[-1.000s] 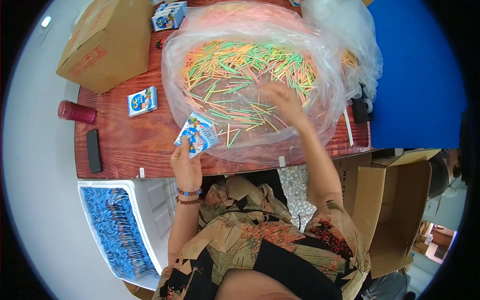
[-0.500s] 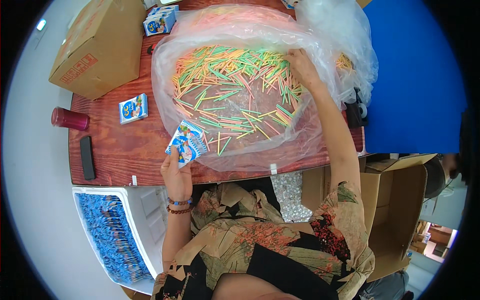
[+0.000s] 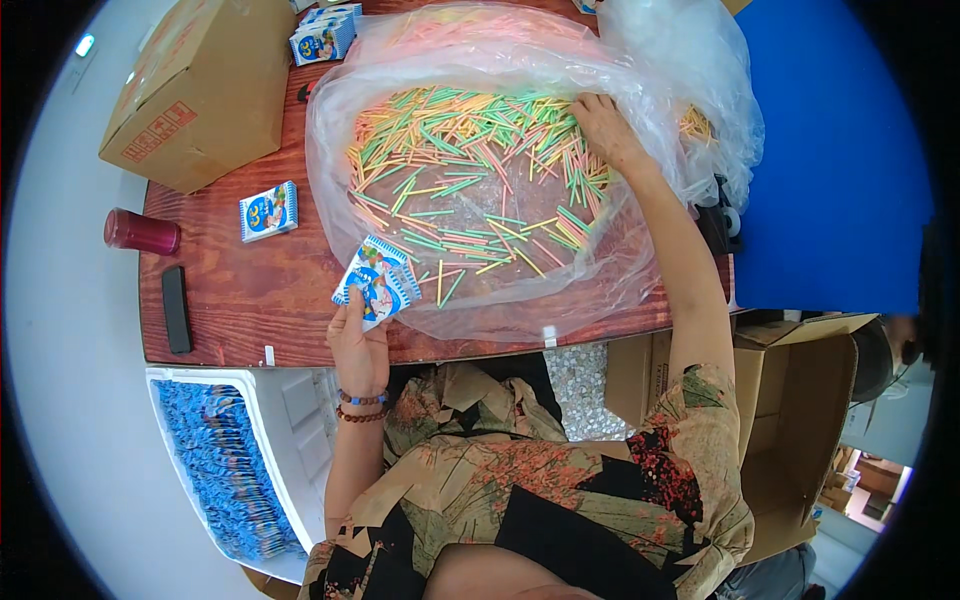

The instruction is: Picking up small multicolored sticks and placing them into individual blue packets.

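Observation:
My left hand [image 3: 357, 338] pinches a small blue-and-white printed packet [image 3: 378, 282] at its lower edge, above the table's front edge. Just right of the packet lies a wide, clear plastic bag [image 3: 440, 322], its mouth spread. Many thin pink, green and yellow sticks [image 3: 470, 240] lie loose in it, heaped thickest toward the far side. My right hand [image 3: 606, 132] reaches into the bag's far right part, fingers bent down among the sticks. Its fingertips are partly hidden, and I cannot make out what they grip.
On the reddish wooden table [image 3: 240, 310] are another packet [image 3: 268, 212], a dark red cup [image 3: 142, 232], a black bar-shaped object [image 3: 176, 310], a cardboard box [image 3: 200, 100] and stacked packets [image 3: 322, 40]. A white foam box [image 3: 290, 400] of blue packets stands below left, an open carton [image 3: 790, 430] at right.
My right hand has shifted very slightly, its fingers still among the sticks. My left hand holds the packet in nearly the same place, tilted a little differently.

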`<action>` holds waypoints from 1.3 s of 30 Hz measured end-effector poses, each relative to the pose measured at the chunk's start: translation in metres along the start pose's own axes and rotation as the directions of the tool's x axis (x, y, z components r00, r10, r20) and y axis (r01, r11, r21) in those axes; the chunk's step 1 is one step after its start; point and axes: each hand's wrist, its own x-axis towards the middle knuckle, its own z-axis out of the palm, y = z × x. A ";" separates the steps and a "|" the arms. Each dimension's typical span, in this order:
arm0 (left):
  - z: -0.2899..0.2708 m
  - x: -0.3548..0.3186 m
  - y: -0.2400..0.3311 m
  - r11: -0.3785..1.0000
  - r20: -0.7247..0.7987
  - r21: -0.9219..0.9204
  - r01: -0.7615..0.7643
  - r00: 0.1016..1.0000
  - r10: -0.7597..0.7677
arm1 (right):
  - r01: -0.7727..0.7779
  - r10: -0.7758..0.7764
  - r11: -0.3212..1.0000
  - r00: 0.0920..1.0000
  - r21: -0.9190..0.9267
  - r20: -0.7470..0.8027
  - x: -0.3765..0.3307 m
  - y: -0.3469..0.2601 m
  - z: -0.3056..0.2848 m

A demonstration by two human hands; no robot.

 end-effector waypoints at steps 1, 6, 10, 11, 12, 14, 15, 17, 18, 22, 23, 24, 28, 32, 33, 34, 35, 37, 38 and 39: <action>-0.003 -0.001 0.000 1.000 0.009 -0.003 0.011 1.000 -0.011 | 0.001 -0.001 1.000 1.000 0.001 0.010 0.000 0.001 0.000; 0.000 -0.003 0.001 1.000 -0.020 -0.007 0.016 1.000 -0.016 | -0.001 0.002 0.991 1.000 0.134 -0.008 -0.006 0.015 0.010; -0.002 -0.002 0.001 1.000 -0.024 -0.005 0.011 1.000 -0.011 | -0.065 0.071 0.978 0.997 0.200 -0.024 -0.009 0.018 0.014; 0.000 -0.003 0.001 1.000 -0.038 -0.008 0.013 0.999 -0.013 | -0.065 0.072 0.978 0.997 0.198 -0.024 -0.009 0.017 0.013; 0.002 -0.003 0.001 1.000 -0.035 -0.010 0.014 0.999 -0.014 | -0.069 0.090 0.971 0.992 0.228 -0.084 -0.010 0.015 0.011; 0.003 -0.004 0.003 0.999 -0.031 -0.006 0.032 0.999 -0.033 | -0.065 0.106 0.964 0.984 0.259 -0.145 -0.009 0.001 0.003; -0.003 -0.003 0.004 1.000 -0.040 -0.006 0.024 0.999 -0.024 | -0.145 0.206 0.915 0.970 0.376 -0.129 -0.004 -0.018 -0.009; -0.011 -0.002 0.002 0.999 0.026 -0.025 0.025 0.999 -0.025 | -0.223 0.306 0.849 0.947 0.480 -0.101 -0.005 -0.047 -0.020; -0.011 -0.002 0.000 0.999 0.025 -0.025 0.027 0.999 -0.026 | -0.187 0.400 0.542 0.915 0.819 -0.056 -0.006 -0.060 -0.020; -0.008 -0.004 0.001 0.997 0.026 -0.071 0.025 0.999 -0.023 | -0.239 0.431 -0.131 0.860 0.962 0.272 -0.002 -0.140 -0.028; -0.006 -0.004 0.000 0.996 0.039 -0.082 0.029 0.999 -0.026 | -0.239 0.432 -0.133 0.859 0.962 0.274 -0.002 -0.151 -0.021; -0.006 -0.003 0.000 0.997 0.037 -0.078 0.028 0.999 -0.025 | -0.206 0.443 -0.041 0.873 0.978 0.203 -0.004 -0.161 -0.008; -0.011 -0.003 0.002 0.997 0.025 -0.080 0.018 1.000 -0.016 | -0.237 0.368 0.670 0.929 0.704 -0.037 -0.017 -0.176 0.014; -0.019 -0.003 0.002 0.997 0.042 -0.079 0.018 0.999 -0.015 | -0.269 0.308 0.650 0.948 0.710 0.078 -0.013 -0.177 0.004; -0.018 -0.002 0.002 0.996 0.067 -0.087 0.032 0.997 -0.026 | -0.270 0.309 0.654 0.948 0.707 0.076 -0.015 -0.176 0.009; -0.015 -0.001 0.001 0.995 0.072 -0.090 0.034 0.997 -0.027 | -0.197 0.293 0.723 0.956 0.662 -0.035 -0.017 -0.174 0.018; -0.011 -0.001 0.001 0.995 0.067 -0.096 0.028 0.998 -0.021 | -0.126 0.263 0.784 0.954 0.608 -0.141 -0.016 -0.179 0.015; 0.001 0.000 0.000 0.994 0.062 -0.104 0.023 0.998 -0.016 | -0.245 0.391 0.523 0.920 0.816 0.025 -0.018 -0.181 0.005; 0.006 0.001 0.001 0.996 0.043 -0.093 0.008 0.999 -0.004 | -0.332 0.448 0.196 0.867 0.923 0.217 -0.013 -0.187 -0.009; 0.012 0.002 0.000 0.997 0.022 -0.082 -0.007 1.000 0.009 | -0.326 0.440 0.195 0.872 0.925 0.214 -0.010 -0.194 -0.022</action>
